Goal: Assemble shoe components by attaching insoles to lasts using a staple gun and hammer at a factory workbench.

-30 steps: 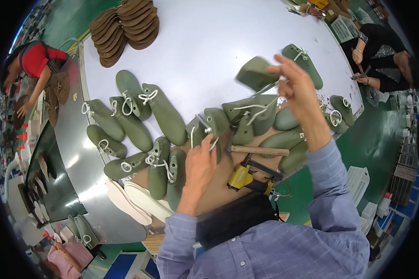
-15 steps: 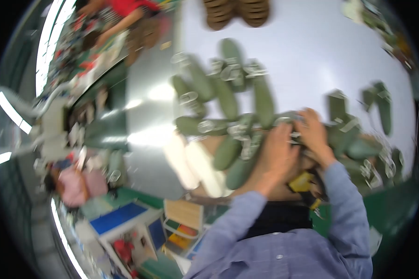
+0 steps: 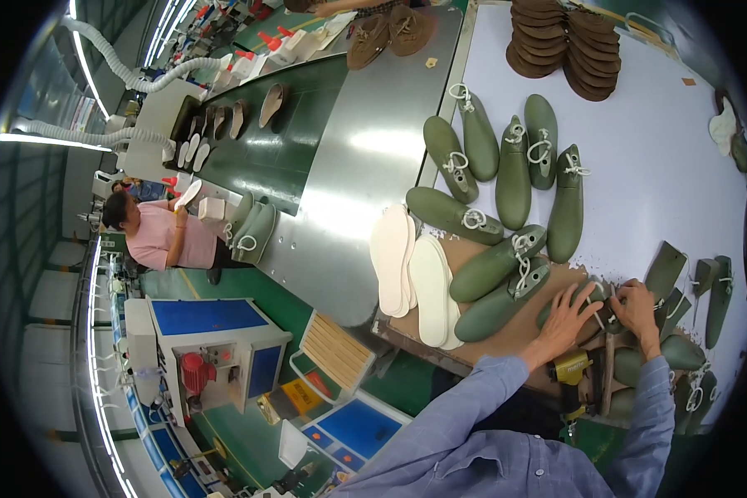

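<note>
Several green shoe lasts [image 3: 513, 183] with white cord loops lie on the white and brown tabletop in front of me. My left hand [image 3: 566, 322] lies over another green last [image 3: 591, 292] near the table's front edge, its fingers bent around it. Most of that last is hidden under the fingers. Close beside it, at the last's end, my right hand [image 3: 637, 312] is closed, fingertips pressed together. What the right fingers pinch is hidden. A yellow and black tool [image 3: 569, 367] sits just below my hands, beside a narrow brown strip [image 3: 608, 365] that resembles a wooden handle.
Pale insoles [image 3: 431, 290] lie left of the lasts. Stacked brown shoe pieces [image 3: 593, 50] stand at the back. More green lasts [image 3: 720, 303] lie at right. A metal table [image 3: 340, 183] adjoins on the left, with a person in pink [image 3: 170, 236] beyond it. A wooden-slatted chair [image 3: 338, 353] stands lower left.
The view has swung left and sharpened, so the scene sits lower and farther right. Both hands stay close together at the front of the table. The right hand's fingers are now more curled.
</note>
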Action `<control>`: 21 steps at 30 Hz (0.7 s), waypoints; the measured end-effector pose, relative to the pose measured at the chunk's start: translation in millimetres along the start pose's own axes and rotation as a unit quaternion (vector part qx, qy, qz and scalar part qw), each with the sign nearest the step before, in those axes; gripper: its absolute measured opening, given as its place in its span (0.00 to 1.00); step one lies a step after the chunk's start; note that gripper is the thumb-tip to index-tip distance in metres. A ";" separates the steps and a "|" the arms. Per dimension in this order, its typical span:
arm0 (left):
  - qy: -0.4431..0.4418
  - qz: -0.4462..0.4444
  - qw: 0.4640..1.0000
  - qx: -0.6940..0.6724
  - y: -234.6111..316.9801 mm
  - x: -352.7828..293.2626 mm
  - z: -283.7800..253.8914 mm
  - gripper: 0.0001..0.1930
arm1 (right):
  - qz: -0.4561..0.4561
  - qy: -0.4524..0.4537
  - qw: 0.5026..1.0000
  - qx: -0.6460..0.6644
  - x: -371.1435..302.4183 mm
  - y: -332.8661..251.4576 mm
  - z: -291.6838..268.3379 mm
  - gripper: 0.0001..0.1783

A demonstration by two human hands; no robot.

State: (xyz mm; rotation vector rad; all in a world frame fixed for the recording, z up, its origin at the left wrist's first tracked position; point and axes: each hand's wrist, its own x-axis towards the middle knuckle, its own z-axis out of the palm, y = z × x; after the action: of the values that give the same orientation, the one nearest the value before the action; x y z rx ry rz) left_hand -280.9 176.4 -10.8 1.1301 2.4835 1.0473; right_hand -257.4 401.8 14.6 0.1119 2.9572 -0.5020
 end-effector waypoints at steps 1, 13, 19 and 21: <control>-0.002 0.006 1.000 0.000 5.2 -5.6 -0.6 0.40 | 0.005 0.004 1.000 0.000 -2.7 2.8 0.1 0.16; 0.049 -0.090 0.995 -0.004 22.1 -2.5 -45.8 0.53 | 0.148 0.189 0.575 0.782 -15.5 -162.9 -119.1 0.15; 0.030 -0.095 0.993 -0.069 14.3 28.1 -7.2 0.39 | 0.134 0.178 0.604 0.765 -31.1 -168.7 -118.2 0.11; 0.083 -0.069 0.993 -0.042 10.9 27.9 -1.0 0.30 | 0.111 0.195 0.673 0.705 -34.0 -162.0 -131.7 0.09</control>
State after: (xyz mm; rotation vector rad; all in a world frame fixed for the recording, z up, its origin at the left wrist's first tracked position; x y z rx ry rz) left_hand -294.1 201.1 -0.2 0.8649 2.5724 1.2379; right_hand -255.9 291.5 195.1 0.7525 1.9287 -2.7563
